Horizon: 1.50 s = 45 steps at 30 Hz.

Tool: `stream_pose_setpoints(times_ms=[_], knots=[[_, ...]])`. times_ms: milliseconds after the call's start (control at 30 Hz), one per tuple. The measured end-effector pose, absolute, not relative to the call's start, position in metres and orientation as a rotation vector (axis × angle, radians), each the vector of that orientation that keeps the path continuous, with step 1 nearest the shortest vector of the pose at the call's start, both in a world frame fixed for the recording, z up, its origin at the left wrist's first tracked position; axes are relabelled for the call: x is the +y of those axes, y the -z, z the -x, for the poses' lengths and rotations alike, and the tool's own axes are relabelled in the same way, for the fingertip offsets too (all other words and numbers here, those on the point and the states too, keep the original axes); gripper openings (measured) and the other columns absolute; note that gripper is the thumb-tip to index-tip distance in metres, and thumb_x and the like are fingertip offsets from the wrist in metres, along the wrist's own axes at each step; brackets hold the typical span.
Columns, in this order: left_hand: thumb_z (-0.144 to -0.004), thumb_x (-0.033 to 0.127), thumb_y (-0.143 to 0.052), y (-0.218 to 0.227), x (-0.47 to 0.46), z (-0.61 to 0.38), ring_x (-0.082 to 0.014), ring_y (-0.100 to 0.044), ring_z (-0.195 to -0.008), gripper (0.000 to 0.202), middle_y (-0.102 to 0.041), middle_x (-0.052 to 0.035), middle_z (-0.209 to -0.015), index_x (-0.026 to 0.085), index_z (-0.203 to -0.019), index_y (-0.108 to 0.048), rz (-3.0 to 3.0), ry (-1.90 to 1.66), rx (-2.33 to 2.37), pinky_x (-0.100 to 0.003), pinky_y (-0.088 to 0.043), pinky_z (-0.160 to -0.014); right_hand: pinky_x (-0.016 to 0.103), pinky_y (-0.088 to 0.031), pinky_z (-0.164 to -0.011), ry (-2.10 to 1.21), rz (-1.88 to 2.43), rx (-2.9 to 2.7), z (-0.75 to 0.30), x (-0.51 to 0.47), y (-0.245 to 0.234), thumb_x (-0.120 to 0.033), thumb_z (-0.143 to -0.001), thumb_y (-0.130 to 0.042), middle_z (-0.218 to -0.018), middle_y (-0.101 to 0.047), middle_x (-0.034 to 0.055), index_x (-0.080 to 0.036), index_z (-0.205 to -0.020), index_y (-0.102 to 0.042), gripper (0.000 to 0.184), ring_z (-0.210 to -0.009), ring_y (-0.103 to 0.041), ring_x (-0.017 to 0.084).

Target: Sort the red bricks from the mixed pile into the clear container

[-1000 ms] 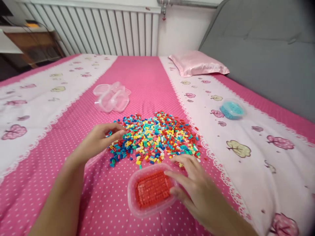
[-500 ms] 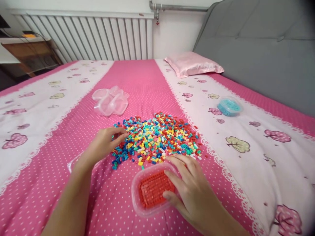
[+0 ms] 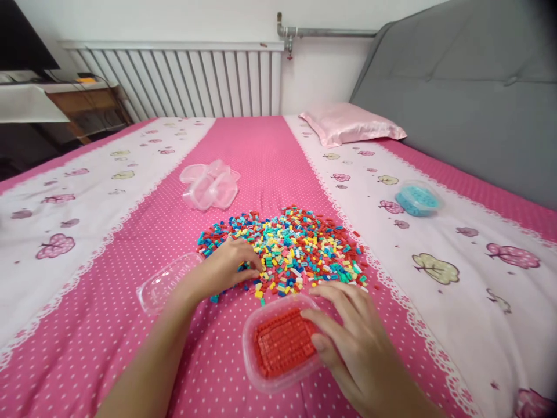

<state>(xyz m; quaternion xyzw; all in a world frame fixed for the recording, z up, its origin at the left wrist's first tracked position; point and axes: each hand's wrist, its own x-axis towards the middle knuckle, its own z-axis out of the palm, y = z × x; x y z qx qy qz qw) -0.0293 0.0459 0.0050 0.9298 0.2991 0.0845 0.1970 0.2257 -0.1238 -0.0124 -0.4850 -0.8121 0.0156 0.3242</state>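
Observation:
A heap of small toy building bricks (image 3: pixel 300 244) in many colours lies loose on the bed. My left hand (image 3: pixel 237 261) is over its near left part, fingers curled and tips close to the thumb. Whatever is between those tips is too small to make out. In front of the heap stands a clear plastic box (image 3: pixel 255 371), with red bricks (image 3: pixel 285 342) set in tight rows inside. My right hand (image 3: pixel 357 331) rests at the box's right side, fingers apart, with thumb and index finger over the rim. Nothing shows in it.
A clear lid (image 3: pixel 167 278) lies left of my left forearm. Farther back are empty clear containers (image 3: pixel 211 188). To the right sits a box of light blue pieces (image 3: pixel 418 200) on the bedspread (image 3: pixel 252 139). A pink pillow (image 3: pixel 348 125) lies near the grey headboard (image 3: pixel 456 75).
My left hand has moved right, from the heap's left edge toward its near middle. My right hand stays by the box, its thumb and index finger nearer the rim. The view has shifted slightly.

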Motion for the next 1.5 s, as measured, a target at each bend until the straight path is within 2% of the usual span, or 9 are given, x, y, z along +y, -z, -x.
stream_pose_setpoints(times_ms=[233, 533, 667, 867, 1033, 1167, 1367, 1500], knots=[[-0.084, 0.026, -0.081, -0.003, 0.042, 0.029, -0.0208, -0.064, -0.093, 0.004, -0.077, 0.0005, -0.089, 0.025, -0.081, -0.077, -2.693, -0.112, 1.030, -0.036, -0.033, -0.088, 0.047, -0.045, -0.094, -0.099, 1.311, -2.059, -0.230, -0.121, 0.012, -0.025, -0.102, -0.049, -0.122, -0.065, 0.0087, -0.023, -0.108, -0.070, 0.022, -0.114, -0.051, 0.029], [-0.084, 0.022, -0.075, 0.000, 0.035, 0.021, -0.0208, -0.061, -0.090, 0.013, -0.076, 0.0002, -0.082, 0.026, -0.072, -0.076, -2.756, -0.054, 1.063, -0.039, -0.027, -0.086, 0.048, -0.046, -0.094, -0.155, 1.345, -2.014, -0.229, -0.120, 0.010, -0.026, -0.103, -0.047, -0.120, -0.064, 0.0086, -0.024, -0.107, -0.071, 0.024, -0.114, -0.051, 0.029], [-0.082, 0.019, -0.073, 0.003, 0.037, 0.023, -0.0202, -0.061, -0.086, 0.012, -0.076, -0.0004, -0.083, 0.025, -0.072, -0.075, -2.751, -0.073, 1.064, -0.039, -0.028, -0.087, 0.047, -0.045, -0.095, -0.191, 1.347, -1.999, -0.230, -0.119, 0.010, -0.023, -0.102, -0.048, -0.118, -0.064, 0.0081, -0.024, -0.105, -0.071, 0.023, -0.113, -0.052, 0.028], [-0.085, 0.022, -0.072, 0.004, 0.033, 0.020, -0.0226, -0.062, -0.092, 0.009, -0.076, -0.0015, -0.088, 0.026, -0.079, -0.077, -2.735, -0.069, 1.060, -0.039, -0.029, -0.089, 0.049, -0.043, -0.097, -0.209, 1.335, -2.007, -0.231, -0.119, 0.011, -0.025, -0.103, -0.047, -0.120, -0.063, 0.0088, -0.023, -0.106, -0.070, 0.024, -0.115, -0.050, 0.028], [-0.082, 0.015, -0.069, 0.003, 0.029, 0.014, -0.0230, -0.062, -0.088, 0.014, -0.073, -0.0027, -0.083, 0.022, -0.070, -0.073, -2.720, -0.057, 1.100, -0.042, -0.030, -0.089, 0.049, -0.042, -0.097, -0.211, 1.336, -2.034, -0.233, -0.120, 0.011, -0.025, -0.104, -0.045, -0.121, -0.062, 0.0088, -0.023, -0.108, -0.069, 0.024, -0.116, -0.049, 0.028], [-0.082, 0.019, -0.067, -0.006, 0.034, 0.023, -0.0233, -0.064, -0.089, 0.010, -0.074, -0.0029, -0.089, 0.023, -0.079, -0.075, -2.708, -0.117, 1.101, -0.042, -0.034, -0.090, 0.048, -0.044, -0.097, -0.196, 1.316, -2.046, -0.239, -0.120, 0.009, -0.023, -0.103, -0.044, -0.120, -0.062, 0.0086, -0.023, -0.112, -0.068, 0.025, -0.116, -0.051, 0.028], [-0.088, 0.023, -0.059, -0.035, 0.020, 0.028, -0.0176, -0.065, -0.082, 0.014, -0.071, -0.0003, -0.090, 0.025, -0.086, -0.073, -2.563, -0.276, 0.830, -0.030, -0.047, -0.076, 0.035, -0.054, -0.084, -0.308, 1.319, -1.902, -0.237, -0.118, -0.014, -0.023, -0.102, -0.045, -0.106, -0.070, 0.0041, -0.027, -0.104, -0.066, 0.021, -0.102, -0.066, 0.021], [-0.087, 0.017, -0.060, -0.044, -0.004, 0.013, -0.0186, -0.065, -0.082, 0.014, -0.069, 0.0012, -0.084, 0.026, -0.086, -0.070, -2.473, -0.320, 0.577, -0.029, -0.049, -0.074, 0.027, -0.058, -0.080, -0.407, 1.332, -1.899, -0.214, -0.111, -0.027, -0.024, -0.098, -0.061, -0.102, -0.075, 0.0008, -0.027, -0.105, -0.067, 0.010, -0.091, -0.071, 0.017]])
